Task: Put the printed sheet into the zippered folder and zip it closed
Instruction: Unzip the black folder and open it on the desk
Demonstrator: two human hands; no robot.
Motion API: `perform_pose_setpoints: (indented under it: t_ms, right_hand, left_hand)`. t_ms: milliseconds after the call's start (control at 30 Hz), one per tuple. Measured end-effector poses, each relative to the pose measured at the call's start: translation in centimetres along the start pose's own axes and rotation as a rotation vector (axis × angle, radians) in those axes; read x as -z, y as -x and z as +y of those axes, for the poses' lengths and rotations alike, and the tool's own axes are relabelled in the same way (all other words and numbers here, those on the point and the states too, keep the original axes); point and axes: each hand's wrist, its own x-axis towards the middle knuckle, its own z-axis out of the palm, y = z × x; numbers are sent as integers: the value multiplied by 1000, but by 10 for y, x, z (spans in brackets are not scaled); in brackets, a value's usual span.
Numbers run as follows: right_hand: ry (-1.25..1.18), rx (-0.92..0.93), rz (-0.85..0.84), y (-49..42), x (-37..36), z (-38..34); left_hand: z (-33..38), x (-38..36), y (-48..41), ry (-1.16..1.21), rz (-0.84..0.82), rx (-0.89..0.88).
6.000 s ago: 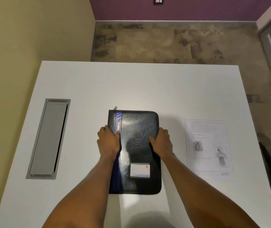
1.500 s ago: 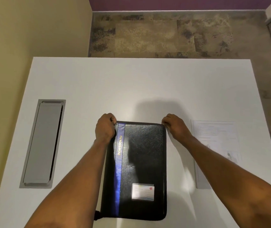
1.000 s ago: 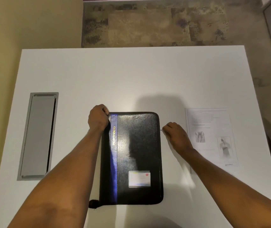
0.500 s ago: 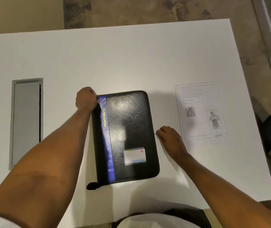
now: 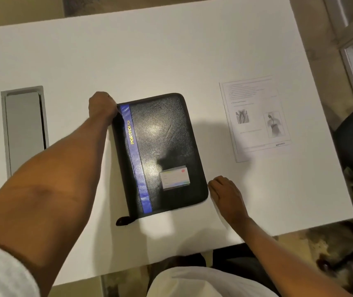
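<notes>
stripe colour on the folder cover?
Blue stripe with yellow "PORTFOLIO" lettering, on the black folder. Head view, the only one.

- The folder (image 5: 160,153) lies flat on the worktop (image 5: 149,50), near the middle, with its cover shut.
- The printed sheet (image 5: 254,116) lies on the worktop to the right of the folder, apart from it.
- A hatch (image 5: 24,129) is set in the worktop, well to the left.
- The left hand (image 5: 101,105) is at the folder's far left corner.
- The right hand (image 5: 227,194) touches the folder's near right corner.
- A card (image 5: 174,177) sits on the cover, toward the near edge.
</notes>
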Motion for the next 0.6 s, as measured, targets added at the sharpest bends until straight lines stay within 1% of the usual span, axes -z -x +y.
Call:
perform_pose_setpoints:
  t_ms: [200, 300, 433, 600]
  right_hand:
    - [-56, -96, 67, 42, -20, -8]
    - [-143, -162, 115, 59, -34, -15]
    - [-207, -239, 122, 72, -55, -33]
    - [-203, -170, 133, 80, -76, -66]
  left_hand:
    - [7, 0, 1, -129, -22, -13]
    - [7, -3, -1, -143, -19, -6]
    - [2, -4, -5, -129, -21, 23]
    - [1, -3, -6, -131, -40, 36]
